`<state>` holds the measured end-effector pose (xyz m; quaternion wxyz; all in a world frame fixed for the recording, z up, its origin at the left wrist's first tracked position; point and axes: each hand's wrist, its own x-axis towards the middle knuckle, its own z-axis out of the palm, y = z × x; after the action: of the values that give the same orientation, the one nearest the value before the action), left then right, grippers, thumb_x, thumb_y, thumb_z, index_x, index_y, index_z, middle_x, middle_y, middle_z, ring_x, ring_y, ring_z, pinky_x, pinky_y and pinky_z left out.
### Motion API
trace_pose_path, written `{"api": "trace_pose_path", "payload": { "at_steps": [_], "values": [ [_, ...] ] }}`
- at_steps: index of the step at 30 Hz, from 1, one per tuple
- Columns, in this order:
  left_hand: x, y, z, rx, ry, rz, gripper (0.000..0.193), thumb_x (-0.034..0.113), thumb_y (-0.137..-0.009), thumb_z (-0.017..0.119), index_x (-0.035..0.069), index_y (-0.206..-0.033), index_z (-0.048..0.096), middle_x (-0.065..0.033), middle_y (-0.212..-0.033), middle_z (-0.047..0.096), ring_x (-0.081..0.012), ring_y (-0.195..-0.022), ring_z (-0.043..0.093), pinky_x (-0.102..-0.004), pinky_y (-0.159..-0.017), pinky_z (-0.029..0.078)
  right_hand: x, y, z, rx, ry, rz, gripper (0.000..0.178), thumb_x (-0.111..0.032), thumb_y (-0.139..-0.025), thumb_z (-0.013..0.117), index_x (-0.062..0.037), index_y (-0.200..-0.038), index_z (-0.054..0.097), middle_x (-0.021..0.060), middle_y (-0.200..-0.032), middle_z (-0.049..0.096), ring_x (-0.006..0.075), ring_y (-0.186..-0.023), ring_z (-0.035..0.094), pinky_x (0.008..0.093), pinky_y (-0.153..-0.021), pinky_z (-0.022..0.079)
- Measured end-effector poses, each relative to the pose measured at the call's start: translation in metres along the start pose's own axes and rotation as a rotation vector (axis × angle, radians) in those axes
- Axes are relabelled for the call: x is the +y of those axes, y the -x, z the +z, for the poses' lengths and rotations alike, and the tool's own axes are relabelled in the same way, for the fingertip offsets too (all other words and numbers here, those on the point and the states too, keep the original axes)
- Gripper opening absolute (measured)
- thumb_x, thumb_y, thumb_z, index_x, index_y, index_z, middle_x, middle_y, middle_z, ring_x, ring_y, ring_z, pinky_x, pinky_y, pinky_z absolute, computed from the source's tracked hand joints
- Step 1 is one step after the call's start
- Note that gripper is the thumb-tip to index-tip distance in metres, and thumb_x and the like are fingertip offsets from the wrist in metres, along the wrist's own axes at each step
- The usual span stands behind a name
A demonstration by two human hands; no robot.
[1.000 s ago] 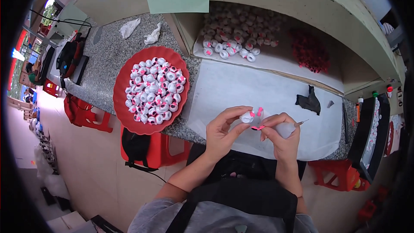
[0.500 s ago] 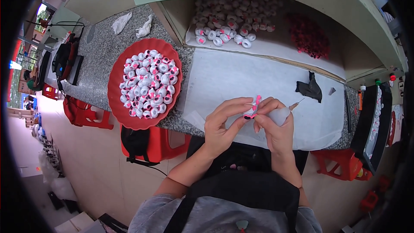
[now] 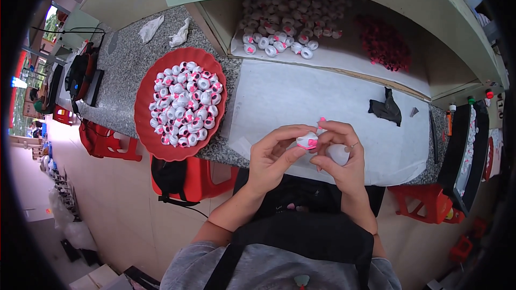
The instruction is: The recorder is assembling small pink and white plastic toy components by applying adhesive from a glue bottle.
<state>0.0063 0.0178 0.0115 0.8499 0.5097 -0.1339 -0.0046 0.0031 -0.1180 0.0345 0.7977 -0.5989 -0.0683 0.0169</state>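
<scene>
Head view, looking down past a person's grey shirt and black apron to a speckled stone worktop. Both bare hands meet over the near part of a white paper sheet. The left hand pinches a small rounded white-and-pink piece between thumb and fingers, holding it just above the sheet. The right hand curls around a translucent white bottle, its thumb and forefinger slightly apart beside the piece; whether they touch it I cannot tell. A tiny pink bit shows at the right hand's fingertips.

To the left of the sheet sits a red scalloped dish, heaped with similar pieces in white, pink and black. Beyond the dish lie two crumpled white tissues. Behind the sheet, an open shelf holds a spread of white and pink ring-like pieces and, farther right, a dark red heap too shadowed to make out. A black scrap rests toward the right side of the sheet. A red stool stands below the worktop, left of the person
</scene>
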Motion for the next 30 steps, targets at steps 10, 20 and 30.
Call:
{"api": "trace_pose_path", "payload": {
  "at_steps": [10, 20, 30],
  "values": [
    [-0.002, 0.004, -0.004, -0.093, 0.002, -0.033, 0.025, -0.004, -0.073, 0.053, -0.002, -0.098, 0.052, -0.013, -0.101, 0.052, -0.0215, -0.103, 0.044, -0.0338, -0.09, 0.031, 0.005, -0.001, -0.008, -0.112, -0.026, 0.05, 0.033, 0.005, -0.064, 0.061, 0.0038, -0.095, 0.05, 0.011, -0.083, 0.055, 0.0102, -0.062, 0.052, 0.0203, -0.047, 0.043],
    [-0.009, 0.003, 0.001, -0.085, 0.01, -0.034, 0.024, -0.003, -0.073, 0.053, 0.0, -0.097, 0.053, -0.0119, -0.096, 0.055, -0.0197, -0.095, 0.05, -0.0391, -0.095, 0.026, 0.008, 0.002, -0.013, -0.055, -0.051, 0.045, 0.028, 0.001, -0.064, 0.064, 0.0052, -0.089, 0.052, 0.0111, -0.077, 0.055, 0.0124, -0.061, 0.053, 0.0214, -0.045, 0.043],
    [-0.01, 0.003, 0.002, -0.093, 0.046, 0.041, 0.021, 0.0, -0.073, 0.055, 0.0, -0.093, 0.054, -0.0119, -0.094, 0.055, -0.0194, -0.091, 0.051, -0.0413, -0.096, 0.022, 0.005, 0.006, -0.007, -0.033, -0.1, 0.063, 0.026, 0.001, -0.064, 0.062, 0.0057, -0.087, 0.051, 0.0131, -0.076, 0.055, 0.014, -0.059, 0.053, 0.022, -0.043, 0.042]
  ]
}}
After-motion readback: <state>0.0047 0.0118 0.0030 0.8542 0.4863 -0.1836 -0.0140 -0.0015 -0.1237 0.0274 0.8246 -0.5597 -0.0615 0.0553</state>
